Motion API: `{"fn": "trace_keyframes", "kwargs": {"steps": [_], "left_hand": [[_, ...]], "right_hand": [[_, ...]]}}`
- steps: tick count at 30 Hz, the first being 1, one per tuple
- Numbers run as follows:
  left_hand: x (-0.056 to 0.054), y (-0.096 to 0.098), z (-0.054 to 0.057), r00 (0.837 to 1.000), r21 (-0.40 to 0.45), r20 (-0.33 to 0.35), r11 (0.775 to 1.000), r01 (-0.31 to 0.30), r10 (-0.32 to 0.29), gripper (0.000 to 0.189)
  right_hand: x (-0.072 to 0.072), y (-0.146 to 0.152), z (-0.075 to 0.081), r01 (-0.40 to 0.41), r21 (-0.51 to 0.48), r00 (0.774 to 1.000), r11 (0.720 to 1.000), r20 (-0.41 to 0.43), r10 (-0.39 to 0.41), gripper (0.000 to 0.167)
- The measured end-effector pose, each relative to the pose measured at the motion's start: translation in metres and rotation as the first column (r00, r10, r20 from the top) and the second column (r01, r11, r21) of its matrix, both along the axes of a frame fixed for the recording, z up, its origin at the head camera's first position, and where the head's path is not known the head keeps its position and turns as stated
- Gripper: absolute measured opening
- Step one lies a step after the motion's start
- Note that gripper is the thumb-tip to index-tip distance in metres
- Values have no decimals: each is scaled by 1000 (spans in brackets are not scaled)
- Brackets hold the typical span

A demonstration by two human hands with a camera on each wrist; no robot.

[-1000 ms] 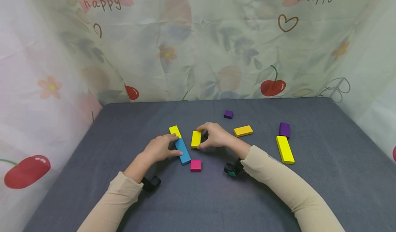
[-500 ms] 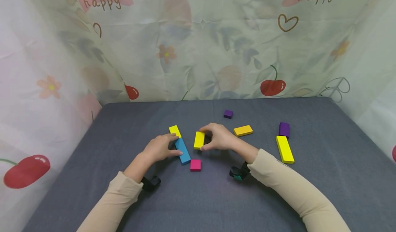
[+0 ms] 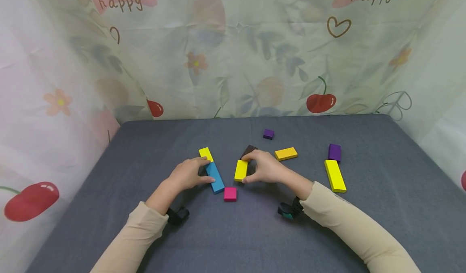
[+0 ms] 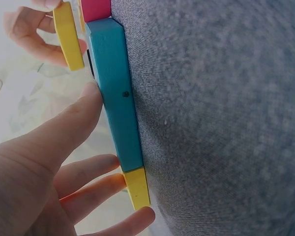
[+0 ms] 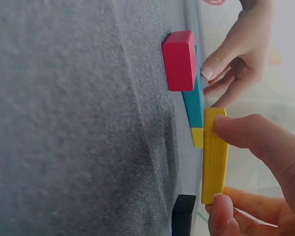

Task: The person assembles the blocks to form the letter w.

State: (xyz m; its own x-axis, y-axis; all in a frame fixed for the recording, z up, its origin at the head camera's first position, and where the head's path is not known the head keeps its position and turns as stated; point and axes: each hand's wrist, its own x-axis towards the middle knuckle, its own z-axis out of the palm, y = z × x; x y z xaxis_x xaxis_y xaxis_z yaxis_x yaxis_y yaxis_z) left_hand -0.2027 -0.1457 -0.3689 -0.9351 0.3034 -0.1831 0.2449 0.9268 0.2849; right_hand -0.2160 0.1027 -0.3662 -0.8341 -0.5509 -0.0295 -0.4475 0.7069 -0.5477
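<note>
My right hand pinches a short yellow block by its two ends, thumb at the near end and fingers at the far end. In the right wrist view this block is held clear above the grey cloth. My left hand rests its thumb and fingertips on a long blue block and on the small yellow block joined end to end with it. A pink block lies by the near end of the blue one. Partly behind my right fingers lies a black block.
An orange block lies right of my right hand, and a small purple block farther back. On the right, a purple block sits against a long yellow block. Patterned curtains surround the grey table.
My right hand has carried the short yellow block to the right and nearer to me, bringing the black block into sight. My left hand has stayed in place.
</note>
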Motion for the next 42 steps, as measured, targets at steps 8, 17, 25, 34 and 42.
{"fn": "trace_keyframes", "kwargs": {"steps": [8,17,25,34,42], "left_hand": [[0,0,0,1000,9,-8,1000,6,-6,67],[1,-1,1,1000,12,-8,1000,7,-7,67],[1,-1,1,1000,16,-9,1000,10,-10,67],[1,-1,0,1000,20,-13,1000,13,-13,67],[2,-1,-1,1000,24,-12,1000,11,-11,66]], "right_hand": [[9,4,-3,28,-10,998,1000,52,-27,60],[16,7,-9,58,-35,996,998,74,-55,60],[19,7,-15,89,-49,991,995,101,-84,60],[21,6,-18,103,-29,991,994,88,-100,59],[20,4,-19,108,-6,990,994,90,-107,61]]}}
